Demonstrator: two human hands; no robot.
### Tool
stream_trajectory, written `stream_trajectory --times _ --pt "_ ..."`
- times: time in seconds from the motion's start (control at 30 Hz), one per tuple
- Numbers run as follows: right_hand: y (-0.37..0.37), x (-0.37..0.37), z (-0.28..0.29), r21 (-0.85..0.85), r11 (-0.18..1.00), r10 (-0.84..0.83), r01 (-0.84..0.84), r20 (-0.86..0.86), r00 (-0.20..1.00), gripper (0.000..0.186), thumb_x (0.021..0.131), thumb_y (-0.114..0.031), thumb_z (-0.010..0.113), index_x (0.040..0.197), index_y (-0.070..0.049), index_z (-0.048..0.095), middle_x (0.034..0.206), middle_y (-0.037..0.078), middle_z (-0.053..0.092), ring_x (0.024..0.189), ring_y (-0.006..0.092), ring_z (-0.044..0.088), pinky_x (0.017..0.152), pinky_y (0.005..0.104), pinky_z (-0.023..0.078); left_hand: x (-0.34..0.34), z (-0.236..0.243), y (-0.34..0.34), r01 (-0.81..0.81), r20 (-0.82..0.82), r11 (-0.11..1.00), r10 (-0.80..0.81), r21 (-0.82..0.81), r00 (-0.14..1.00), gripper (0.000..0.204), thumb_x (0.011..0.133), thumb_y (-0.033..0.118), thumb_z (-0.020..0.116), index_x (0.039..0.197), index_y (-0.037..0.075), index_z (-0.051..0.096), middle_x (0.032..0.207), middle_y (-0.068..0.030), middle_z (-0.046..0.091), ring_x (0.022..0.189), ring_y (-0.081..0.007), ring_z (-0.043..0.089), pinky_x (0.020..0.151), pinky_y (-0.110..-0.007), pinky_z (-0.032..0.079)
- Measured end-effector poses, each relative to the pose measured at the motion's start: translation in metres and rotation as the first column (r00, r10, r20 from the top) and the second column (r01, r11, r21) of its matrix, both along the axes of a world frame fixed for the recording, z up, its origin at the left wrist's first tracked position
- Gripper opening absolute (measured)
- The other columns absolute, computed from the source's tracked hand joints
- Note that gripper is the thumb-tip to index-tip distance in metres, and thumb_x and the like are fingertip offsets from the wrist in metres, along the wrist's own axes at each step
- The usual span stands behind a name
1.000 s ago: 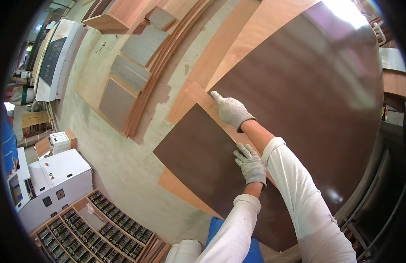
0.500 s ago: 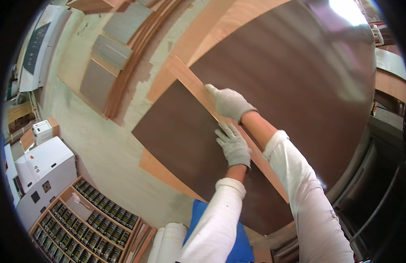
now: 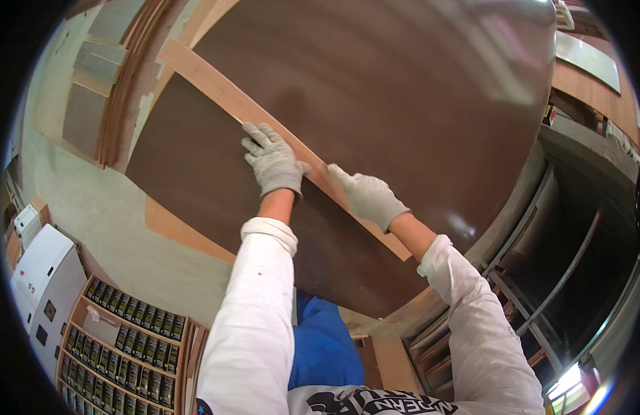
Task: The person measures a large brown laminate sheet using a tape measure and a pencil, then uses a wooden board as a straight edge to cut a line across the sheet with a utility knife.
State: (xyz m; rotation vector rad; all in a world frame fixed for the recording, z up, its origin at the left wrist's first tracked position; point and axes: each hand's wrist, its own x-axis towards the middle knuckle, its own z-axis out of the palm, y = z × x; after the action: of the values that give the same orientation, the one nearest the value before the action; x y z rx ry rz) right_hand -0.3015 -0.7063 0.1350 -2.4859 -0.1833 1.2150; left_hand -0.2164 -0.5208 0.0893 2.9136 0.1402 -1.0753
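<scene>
A long pale wooden strip [image 3: 212,90] lies slantwise over a large glossy dark brown sheet [image 3: 416,104]. Brown surface shows on both sides of it. My left hand [image 3: 275,162] in a light grey knit glove rests on the strip's left edge, fingers spread, thumb across the wood. Farther down the strip, at its right edge, is my gloved right hand [image 3: 369,198]. Its forefinger points forward along the wood and the other fingers curl under. Whatever those fingers hold, if anything, is hidden beneath the hand.
Light wood boards [image 3: 178,221] show under the brown sheet. Grey panels [image 3: 91,114] and long brown strips lie at far left. A shelf of small dark boxes [image 3: 136,311] and a white machine [image 3: 47,270] stand at lower left. A dark metal rack [image 3: 562,256] is at right.
My right hand has slid along the strip toward me, passing my left hand, which stays near the strip's middle. The whole view has shifted, showing more of my body and the rack.
</scene>
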Motion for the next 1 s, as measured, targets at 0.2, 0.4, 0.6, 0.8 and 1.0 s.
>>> stream_trajectory --times 0.2,0.4,0.6,0.8,1.0 --pt "-0.08 -0.113 0.021 -0.111 0.994 -0.008 -0.009 -0.152 0.988 0.069 0.096 -0.006 0.055 0.161 -0.016 0.035 0.101 0.022 0.071 0.089 0.0418 0.072 0.077 0.0509 0.058 -0.008 -0.002 -0.009 -0.018 0.006 1.0 0.018 0.002 1.0 0.141 0.065 0.048 0.098 0.164 -0.007 0.014 0.17 -0.0353 0.006 0.153 -0.0501 0.031 0.12 -0.051 0.04" --pt "-0.121 -0.175 0.03 -0.173 0.985 -0.059 0.021 -0.223 0.973 0.076 0.094 -0.007 0.059 0.163 -0.025 0.034 0.107 0.019 0.071 0.094 0.0389 0.073 0.079 0.0495 0.059 -0.015 -0.012 -0.012 -0.03 -0.028 1.0 0.03 -0.004 0.999 0.143 0.068 0.048 0.097 0.164 -0.006 0.006 0.17 -0.037 0.001 0.155 -0.052 0.024 0.122 -0.052 0.038" --pt "-0.13 -0.215 0.017 -0.153 0.984 -0.109 0.087 -0.143 0.984 0.077 0.093 -0.005 0.058 0.163 -0.025 0.034 0.108 0.019 0.07 0.094 0.0378 0.072 0.081 0.0497 0.059 -0.019 -0.016 -0.009 -0.007 0.011 1.0 0.007 -0.013 1.0 0.143 0.069 0.046 0.097 0.164 -0.007 0.005 0.169 -0.0392 -0.001 0.155 -0.0539 0.024 0.123 -0.051 0.037" --pt "-0.148 -0.228 0.013 -0.134 0.984 -0.133 0.119 -0.103 0.986 0.078 0.093 -0.005 0.058 0.164 -0.025 0.033 0.108 0.018 0.07 0.094 0.037 0.073 0.081 0.0495 0.059 -0.02 -0.018 -0.014 -0.02 0.009 0.999 0.02 -0.032 1.0 0.144 0.068 0.047 0.097 0.164 -0.008 0.004 0.168 -0.0404 -0.003 0.154 -0.0549 0.024 0.122 -0.049 0.038" --pt "-0.155 -0.226 0.022 -0.157 0.986 -0.086 0.059 -0.171 0.982 0.075 0.095 -0.006 0.057 0.164 -0.025 0.033 0.108 0.018 0.069 0.095 0.0382 0.073 0.081 0.0497 0.059 -0.018 -0.019 -0.014 -0.015 -0.003 1.0 0.015 -0.021 1.0 0.145 0.068 0.048 0.097 0.164 -0.008 0.003 0.168 -0.0403 -0.002 0.154 -0.0537 0.024 0.12 -0.049 0.041"
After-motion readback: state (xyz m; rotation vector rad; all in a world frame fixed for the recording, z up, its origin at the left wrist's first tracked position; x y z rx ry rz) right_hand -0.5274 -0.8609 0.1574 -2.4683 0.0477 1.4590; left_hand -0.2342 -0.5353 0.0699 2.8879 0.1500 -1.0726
